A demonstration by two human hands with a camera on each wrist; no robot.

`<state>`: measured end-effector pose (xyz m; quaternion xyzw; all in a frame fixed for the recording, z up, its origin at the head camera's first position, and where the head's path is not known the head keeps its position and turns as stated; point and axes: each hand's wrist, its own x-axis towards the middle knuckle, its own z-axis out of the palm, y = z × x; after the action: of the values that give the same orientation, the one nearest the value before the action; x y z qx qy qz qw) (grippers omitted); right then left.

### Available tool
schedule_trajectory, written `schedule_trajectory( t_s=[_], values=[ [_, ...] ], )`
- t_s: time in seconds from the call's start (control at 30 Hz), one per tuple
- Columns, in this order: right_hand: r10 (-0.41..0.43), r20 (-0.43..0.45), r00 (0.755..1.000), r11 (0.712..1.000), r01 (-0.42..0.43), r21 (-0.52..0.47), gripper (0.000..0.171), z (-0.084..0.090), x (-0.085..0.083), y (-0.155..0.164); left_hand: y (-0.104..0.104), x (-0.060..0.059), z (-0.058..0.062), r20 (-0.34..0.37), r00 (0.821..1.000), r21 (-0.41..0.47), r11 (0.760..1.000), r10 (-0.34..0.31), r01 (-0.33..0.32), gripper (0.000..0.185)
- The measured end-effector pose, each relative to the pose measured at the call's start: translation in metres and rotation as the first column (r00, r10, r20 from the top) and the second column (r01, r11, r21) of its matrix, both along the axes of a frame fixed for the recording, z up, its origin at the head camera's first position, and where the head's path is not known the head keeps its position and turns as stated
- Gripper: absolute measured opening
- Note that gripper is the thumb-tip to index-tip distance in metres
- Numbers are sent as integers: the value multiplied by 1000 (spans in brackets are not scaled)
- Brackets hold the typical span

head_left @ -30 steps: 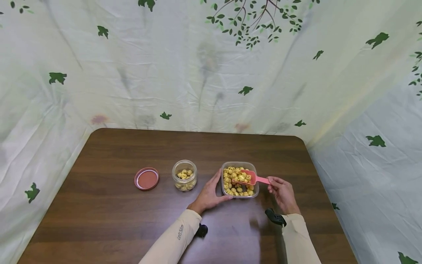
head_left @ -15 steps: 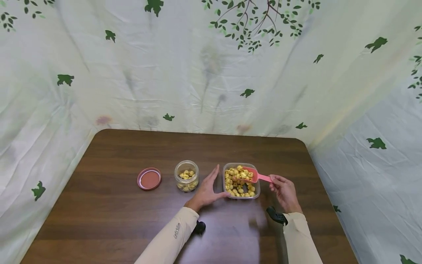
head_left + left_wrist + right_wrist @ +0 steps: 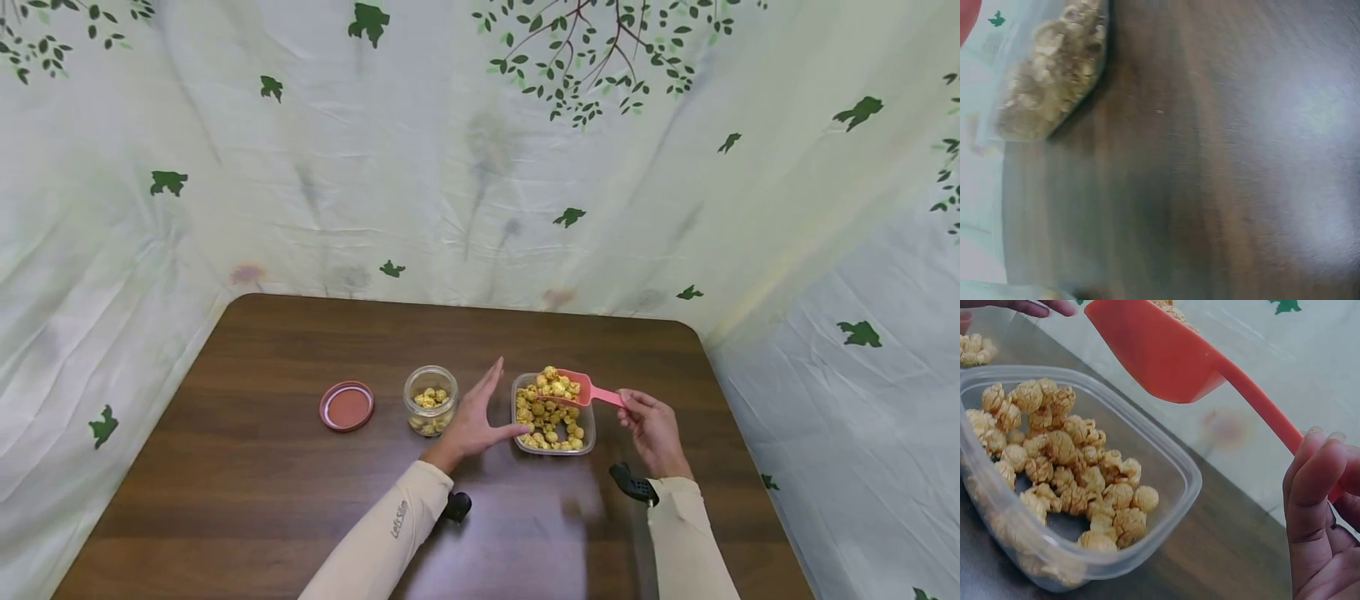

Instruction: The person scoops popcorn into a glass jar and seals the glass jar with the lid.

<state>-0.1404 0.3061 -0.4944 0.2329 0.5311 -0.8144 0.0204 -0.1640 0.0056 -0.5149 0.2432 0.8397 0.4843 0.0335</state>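
In the head view my right hand [image 3: 654, 432] pinches the handle of a pink-red plastic scoop [image 3: 584, 390]. Round caramel popcorn [image 3: 555, 383] is heaped in the scoop, which hangs above a clear plastic container [image 3: 592, 437]. The right wrist view shows the scoop [image 3: 1166, 356] raised over the container's rim [image 3: 1188, 481], with more popcorn [image 3: 1079, 462] inside. My left hand [image 3: 471, 427] is at the container's left side, fingers straight, thumb reaching its near-left corner; whether it touches cannot be told. Farther left stands a clear jar [image 3: 412, 398] partly filled with popcorn.
A round red-brown lid [image 3: 347, 407] lies on the brown wooden table [image 3: 300, 500], left of the jar. A pale leaf-printed curtain [image 3: 337, 183] hangs behind the table and on both sides.
The scoop with popcorn has lifted out of the container, up and slightly away from me. The left hand's fingers have come away from the container's left side. The head view has shifted slightly.
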Motion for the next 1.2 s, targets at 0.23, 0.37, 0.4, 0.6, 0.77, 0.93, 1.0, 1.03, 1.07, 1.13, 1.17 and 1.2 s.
schedule_trajectory(
  t_s=[0.23, 0.37, 0.4, 0.6, 0.77, 0.93, 1.0, 1.03, 1.07, 1.13, 1.17, 1.2],
  values=[
    [17, -13, 1000, 1000, -17, -3, 30, 6, -6, -5, -5, -6, 19, -99, 995, 67, 998, 0, 7, 105],
    [29, -24, 999, 1000, -29, 2, 32, 11, -10, -7, -11, -9, 32, -128, 992, 105, 994, 12, 1, 102],
    [31, -22, 999, 999, -31, 5, 32, 13, -11, -8, -14, -10, 35, -135, 991, 111, 994, 20, -5, 101],
    [42, -15, 999, 999, -42, 18, 29, 18, -18, -16, -36, -19, 45, -169, 982, 151, 987, 83, -58, 99],
    [48, -8, 999, 999, -48, 6, 29, 20, -21, -23, -59, -26, 51, -175, 971, 119, 983, 163, -143, 95],
    [49, -13, 999, 999, -50, -11, 30, 24, -22, -28, -82, -31, 53, -88, 976, 94, 977, 202, -193, 88],
    [51, -8, 999, 999, -51, -14, 32, 25, -22, -29, -89, -33, 50, -50, 976, 78, 975, 214, -210, 86],
    [52, -4, 999, 999, -52, -16, 32, 25, -22, -30, -92, -33, 49, -41, 975, 69, 975, 216, -213, 86],
    [55, -3, 998, 998, -55, -15, 33, 25, -22, -31, -96, -33, 46, -34, 975, 65, 974, 220, -217, 86],
    [59, -1, 998, 998, -59, -16, 33, 24, -22, -34, -104, -33, 42, -25, 973, 57, 972, 231, -229, 86],
    [63, -3, 998, 998, -63, -18, 32, 23, -22, -37, -108, -32, 39, -21, 971, 53, 970, 237, -235, 86],
    [64, -8, 998, 998, -64, -19, 31, 23, -23, -39, -112, -32, 37, -19, 970, 49, 969, 241, -240, 86]
  ],
)
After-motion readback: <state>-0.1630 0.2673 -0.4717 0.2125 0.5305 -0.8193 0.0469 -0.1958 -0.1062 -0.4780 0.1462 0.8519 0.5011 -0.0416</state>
